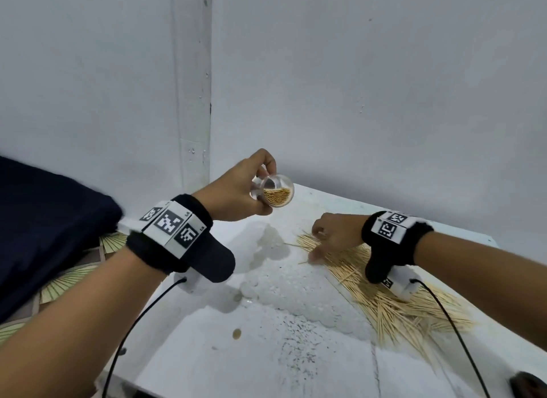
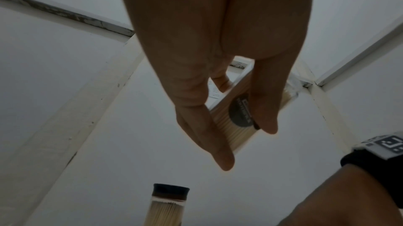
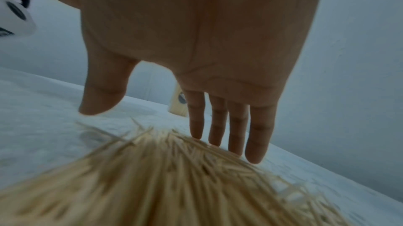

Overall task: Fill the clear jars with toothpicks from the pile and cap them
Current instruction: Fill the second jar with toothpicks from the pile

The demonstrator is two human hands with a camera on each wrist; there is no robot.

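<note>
My left hand (image 1: pixel 260 190) holds a clear jar (image 1: pixel 273 193) tilted above the table's far edge, its open mouth towards me. Toothpicks fill about its lower half. In the left wrist view the thumb and fingers (image 2: pixel 267 109) pinch this jar (image 2: pixel 235 121) by its sides, over a dark round label. My right hand (image 1: pixel 318 243) rests on the far end of the toothpick pile (image 1: pixel 384 294). Its straight fingertips (image 3: pixel 218 136) touch the pile (image 3: pixel 174 178), the thumb held apart. A second jar (image 2: pixel 167 207), full and with a black cap, stands below the left hand.
The worn white table (image 1: pixel 236 353) ends at white walls in a corner. A dark cloth (image 1: pixel 44 220) lies at the left over a fan-patterned surface (image 1: pixel 74 279). A dark object (image 1: pixel 529 383) sits at the bottom right. Wrist cables hang over the table.
</note>
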